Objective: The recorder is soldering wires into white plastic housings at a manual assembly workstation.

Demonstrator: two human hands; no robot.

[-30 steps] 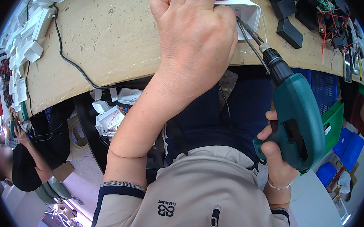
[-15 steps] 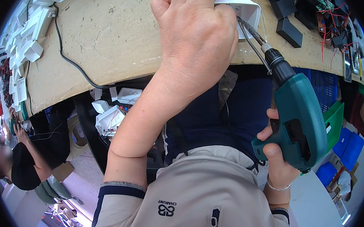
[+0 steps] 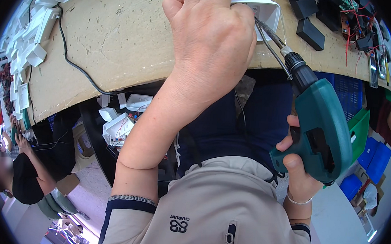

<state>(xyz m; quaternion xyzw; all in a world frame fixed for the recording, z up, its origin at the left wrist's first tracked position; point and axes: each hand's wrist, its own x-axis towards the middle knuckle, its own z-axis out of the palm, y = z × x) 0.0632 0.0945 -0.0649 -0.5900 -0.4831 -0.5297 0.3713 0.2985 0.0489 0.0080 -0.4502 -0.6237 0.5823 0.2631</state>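
A teal cordless screwdriver [image 3: 327,117] with a black chuck is gripped in my right hand [image 3: 300,168], fingers wrapped round its handle. Its long bit [image 3: 273,36] slants up and left into the open side of a white plastic housing [image 3: 272,14] on the table. A thin metal rod [image 3: 275,55] runs beside the bit. My left hand [image 3: 212,39] is closed on the housing's left side; the fingertips are cut off at the upper edge. Where the bit's tip touches is hidden behind that hand.
White plastic casings [image 3: 41,25] pile up at the table's left, near a black cable [image 3: 75,63]. Black boxes [image 3: 310,35] and wired circuit parts [image 3: 347,24] lie at the right. More white parts [image 3: 120,128] sit below the table edge. Another person [image 3: 33,174] works at far left.
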